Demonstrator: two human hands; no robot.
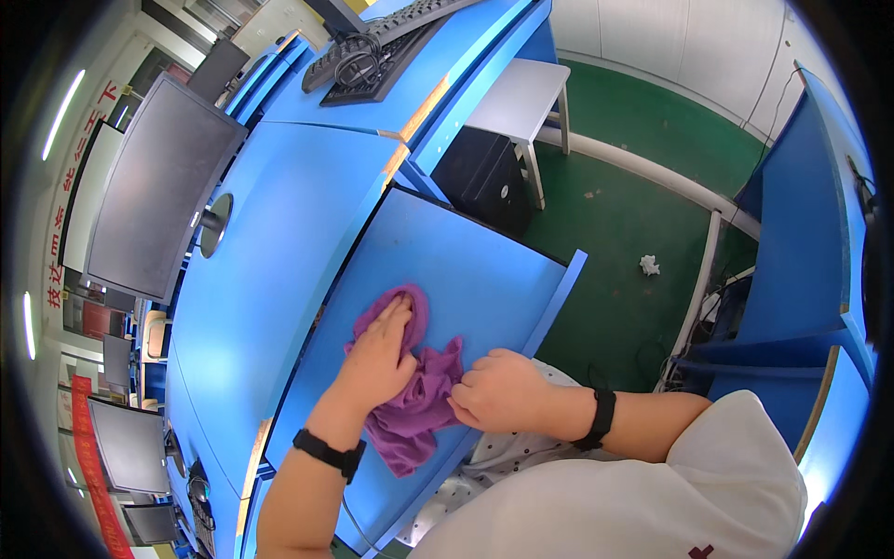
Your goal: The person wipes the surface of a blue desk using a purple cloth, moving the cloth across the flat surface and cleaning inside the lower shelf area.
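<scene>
A crumpled purple cloth [416,410] lies on the pulled-out blue keyboard tray [466,252] of the desk. My left hand [377,354] rests on its far part, with the fingers stretched out and pressing it flat against the tray. At the cloth's right edge my right hand [501,389] is closed, fingers curled round a bit of the fabric; its fingertips are partly hidden. Each wrist wears a black band.
A monitor [166,186] stands on the blue desktop [270,224] to the left. Beyond are a black keyboard [391,37], a stool [521,98] and a black computer case [482,177]. Crumpled white paper [649,265] lies on the green floor.
</scene>
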